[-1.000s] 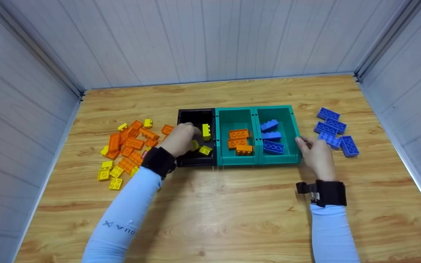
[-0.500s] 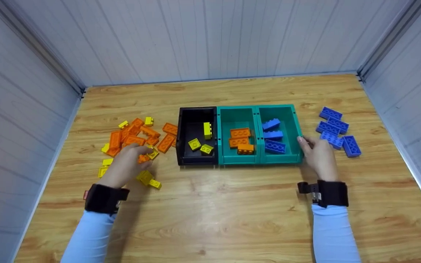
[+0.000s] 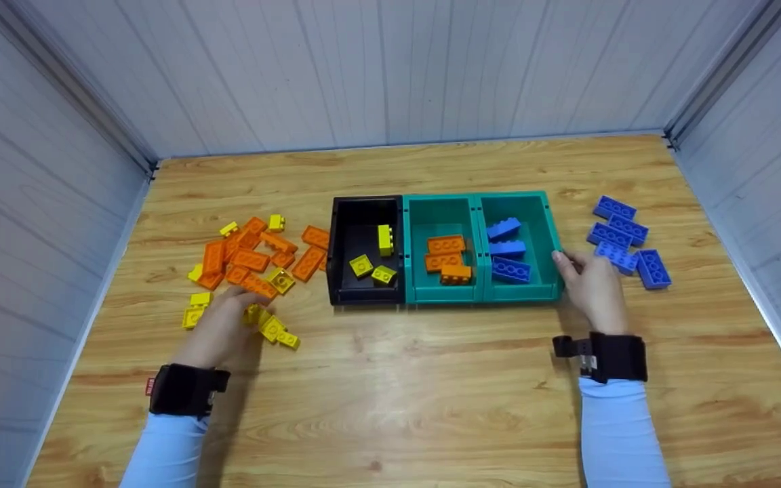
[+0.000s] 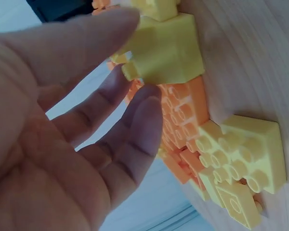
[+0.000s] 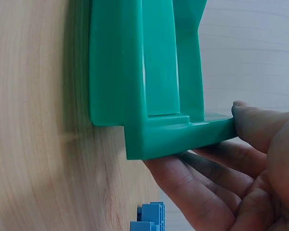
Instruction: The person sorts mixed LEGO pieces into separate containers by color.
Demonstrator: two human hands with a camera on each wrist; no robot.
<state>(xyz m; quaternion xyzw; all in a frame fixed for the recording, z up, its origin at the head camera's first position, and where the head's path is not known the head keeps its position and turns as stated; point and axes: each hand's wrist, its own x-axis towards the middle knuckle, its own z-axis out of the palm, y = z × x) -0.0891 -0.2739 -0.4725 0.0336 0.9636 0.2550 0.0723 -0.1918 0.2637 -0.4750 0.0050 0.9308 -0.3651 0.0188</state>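
The left hand (image 3: 217,329) has come out of the black bin (image 3: 367,296) over the last second and now sits low at the near edge of the loose bricks. The brick it was touching in that bin lies there with two others, so I'd judge that placement finished, with more yellow left outside. Its thumb and fingers are spaced apart, slightly bent, about a yellow brick (image 4: 171,50) at the fingertips (whether they grip it, I cannot tell). Beyond that hand spreads a heap of orange bricks (image 3: 250,259), with yellow ones mixed in and around it.

The bins stand to the left hand's right. In the black one are three yellow bricks (image 3: 385,240); next, the middle green bin (image 3: 441,293) has three orange bricks inside (image 3: 455,274); the end green bin (image 3: 519,292) has three blue bricks inside (image 3: 510,269). The right hand (image 3: 594,291) has stayed put, pinching that last bin's rim between thumb and fingers. Just past it, more blue bricks outside (image 3: 617,258) lie on the tabletop (image 3: 390,407).
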